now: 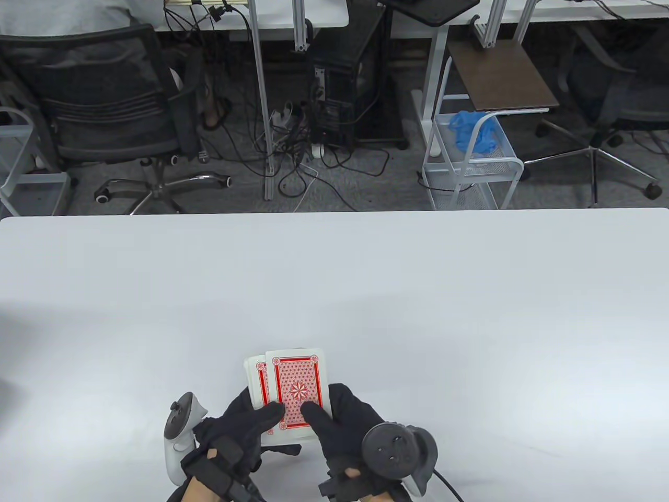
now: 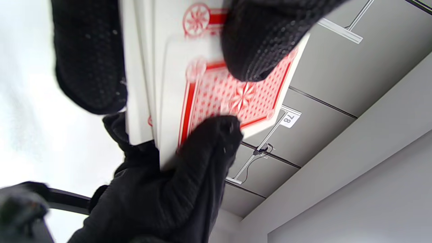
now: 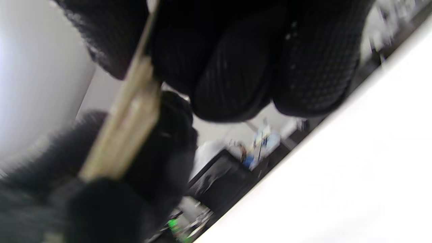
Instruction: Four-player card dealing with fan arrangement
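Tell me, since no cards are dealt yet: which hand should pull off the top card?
Probably the right hand: its thumb already lies on the top card, while the left hand cradles the deck from below.

Seen from below, a red-backed deck of cards (image 2: pixel 233 91) is held between black-gloved fingers. A left-hand fingertip (image 2: pixel 266 37) presses on the top card, which sits offset from the stack beneath. The right hand (image 2: pixel 175 189) reaches up, its thumb (image 2: pixel 216 135) touching that card's lower edge. Grey ceiling panels (image 2: pixel 337 84) lie behind.
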